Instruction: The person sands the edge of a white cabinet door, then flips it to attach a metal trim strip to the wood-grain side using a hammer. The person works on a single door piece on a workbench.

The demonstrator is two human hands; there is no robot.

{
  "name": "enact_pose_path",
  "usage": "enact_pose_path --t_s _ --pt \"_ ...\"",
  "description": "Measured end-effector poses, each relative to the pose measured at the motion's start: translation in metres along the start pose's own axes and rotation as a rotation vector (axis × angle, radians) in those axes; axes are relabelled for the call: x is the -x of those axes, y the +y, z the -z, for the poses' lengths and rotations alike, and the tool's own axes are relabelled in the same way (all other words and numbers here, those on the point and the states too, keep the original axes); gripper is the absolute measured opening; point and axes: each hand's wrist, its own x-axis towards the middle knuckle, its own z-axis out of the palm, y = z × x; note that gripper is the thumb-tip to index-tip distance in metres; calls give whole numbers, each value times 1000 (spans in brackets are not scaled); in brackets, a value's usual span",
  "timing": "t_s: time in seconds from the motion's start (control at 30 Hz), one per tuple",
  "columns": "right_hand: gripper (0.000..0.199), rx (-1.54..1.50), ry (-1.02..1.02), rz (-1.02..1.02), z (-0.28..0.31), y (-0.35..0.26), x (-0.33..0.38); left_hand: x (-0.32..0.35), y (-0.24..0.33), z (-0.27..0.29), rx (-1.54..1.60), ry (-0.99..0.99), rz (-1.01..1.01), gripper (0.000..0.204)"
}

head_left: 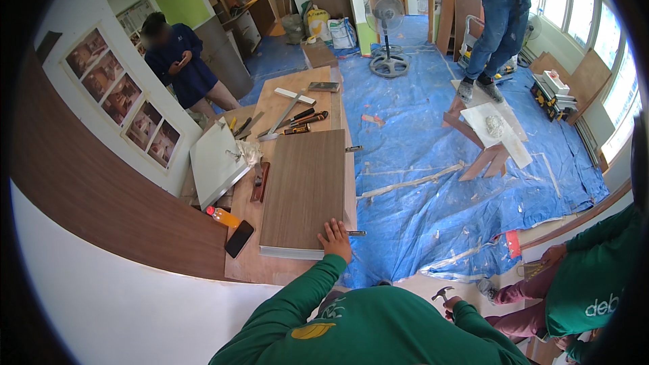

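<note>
Person standing on the white trestle board (488, 124) at the far end is cut off above the waist by the top edge; face of the person (177, 61) against the left wall is blurred. Hand tools (297, 122) at the workbench's far end are too small to tell apart. Right hand (451, 303) is mostly hidden behind its green sleeve, only a hammer head (442, 292) showing; the co-worker (595, 277) at right is cut by the rim.

One wood-grain panel (303, 188), one hammer (443, 293), one phone (238, 238), one fan (387, 10)
</note>
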Motion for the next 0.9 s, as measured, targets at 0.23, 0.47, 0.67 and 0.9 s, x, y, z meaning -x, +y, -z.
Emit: enact_pose_path --t_s 0.23,0.47,0.67,0.9 --pt "26 35 -11 -3 -1 -5 -2 -4 -4 -11 -104 65 20 79" --pt "35 203 39 -14 -3 13 -2 0 -1 9 0 -46 7 82" --pt "40 432 85 68 5 26 -1 3 0 39 24 -123 -39 89" --pt "31 406 6 85 3 -4 35 -3 -1 6 -39 -20 8 73"
